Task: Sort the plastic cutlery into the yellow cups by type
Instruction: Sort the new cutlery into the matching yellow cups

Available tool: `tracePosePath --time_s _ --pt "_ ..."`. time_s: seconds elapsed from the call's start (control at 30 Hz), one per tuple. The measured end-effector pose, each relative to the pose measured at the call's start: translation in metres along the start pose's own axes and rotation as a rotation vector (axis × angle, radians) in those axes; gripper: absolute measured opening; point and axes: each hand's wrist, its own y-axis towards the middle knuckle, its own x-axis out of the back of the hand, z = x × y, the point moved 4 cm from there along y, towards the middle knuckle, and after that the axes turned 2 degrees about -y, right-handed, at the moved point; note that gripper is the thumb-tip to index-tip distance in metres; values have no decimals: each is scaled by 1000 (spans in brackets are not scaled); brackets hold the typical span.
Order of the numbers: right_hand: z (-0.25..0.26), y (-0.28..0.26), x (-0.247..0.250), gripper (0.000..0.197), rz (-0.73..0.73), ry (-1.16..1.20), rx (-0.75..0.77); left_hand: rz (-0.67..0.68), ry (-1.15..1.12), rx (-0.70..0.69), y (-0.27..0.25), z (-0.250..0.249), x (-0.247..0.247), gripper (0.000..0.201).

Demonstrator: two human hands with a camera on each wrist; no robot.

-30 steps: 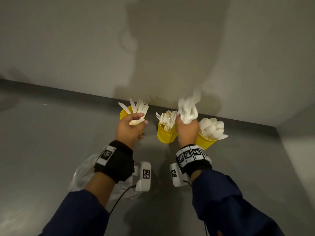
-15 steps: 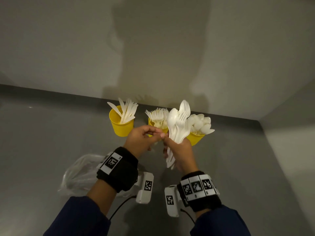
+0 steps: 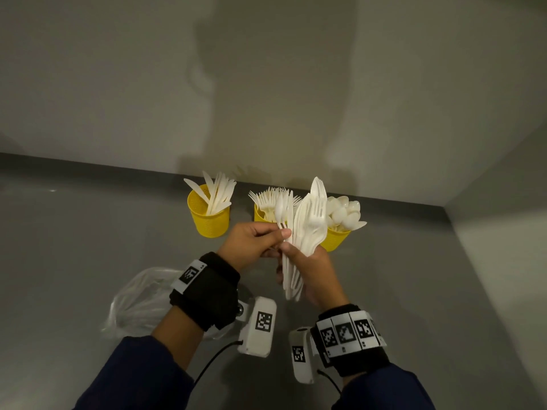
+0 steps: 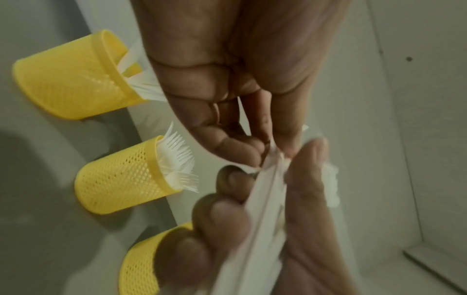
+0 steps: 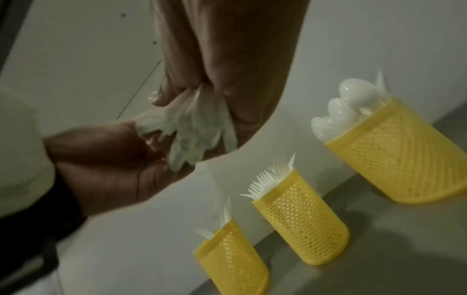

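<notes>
Three yellow mesh cups stand in a row by the back wall: the knife cup [image 3: 210, 223] on the left, the fork cup [image 3: 260, 213] in the middle, the spoon cup [image 3: 334, 242] on the right. In front of the fork and spoon cups my right hand [image 3: 313, 261] grips a mixed bundle of white cutlery [image 3: 306, 229], heads up. My left hand [image 3: 278, 241] pinches one white piece [image 3: 279, 207] at the bundle's left edge; its type is unclear. In the left wrist view the pinching fingertips [image 4: 288, 147] meet the handles. The right wrist view shows the bundle [image 5: 199, 127] blurred.
A crumpled clear plastic bag [image 3: 139, 303] lies on the grey counter [image 3: 74, 247] under my left forearm. The wall [image 3: 266, 84] rises right behind the cups and a side wall [image 3: 503, 232] closes off the right. Bare counter stretches left of the knife cup.
My left hand left the knife cup and came right to the bundle. My right hand drew the bundle down and back from the cups. The left fingers now pinch one piece.
</notes>
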Motion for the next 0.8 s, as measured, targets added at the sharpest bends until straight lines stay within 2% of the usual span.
tracePosePath --time_s 0.13,0.23,0.37,0.43,0.53,0.63,0.7,0.8 --pt "-2 0 4 40 -25 37 -34 46 -7 48 1 0 1 18" --pt "-5 3 3 35 -10 35 -36 69 -17 78 2 2 1 17" --pt "-9 7 5 39 -24 15 -41 53 -29 88 1 4 7 15" --pt "-10 7 5 38 -24 -11 -39 11 -2 62 -1 2 11 14" --pt "-10 8 0 16 8 6 -38 -117 32 7 -2 -1 20 13" --pt "-7 9 -8 24 39 12 -8 -217 53 -21 -1 -3 29 9" --pt "-9 12 -11 25 35 -2 -27 -235 53 -12 1 -5 33 6" --pt "-16 17 -9 16 -67 -13 -84 -291 4 -10 4 -13 46 3"
